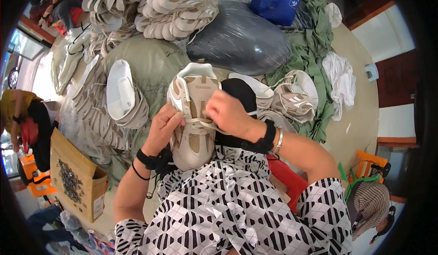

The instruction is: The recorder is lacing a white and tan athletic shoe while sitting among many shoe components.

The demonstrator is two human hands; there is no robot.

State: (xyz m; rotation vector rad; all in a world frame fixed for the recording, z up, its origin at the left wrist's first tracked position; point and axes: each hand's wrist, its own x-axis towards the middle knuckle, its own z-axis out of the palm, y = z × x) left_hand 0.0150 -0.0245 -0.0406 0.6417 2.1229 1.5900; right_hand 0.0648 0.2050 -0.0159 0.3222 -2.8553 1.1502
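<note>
A beige and white sneaker [194, 118] rests on my lap, toe toward me, tongue pointing away. My left hand [163, 128] grips the shoe's left side near the eyelets. My right hand [226, 113] pinches a pale lace [200, 121] that runs across the middle of the shoe. Both wrists wear black bands, and the right one also has a silver bangle. My black-and-white patterned dress [228, 205] fills the lower middle of the view.
Piles of beige shoe uppers [173, 9] lie ahead, with more [294, 97] at the right. A grey plastic bag [237, 41], green cloth [315, 50] and a blue bag [276, 0] sit behind. A cardboard box [75, 177] stands at left. A person [372, 205] sits lower right.
</note>
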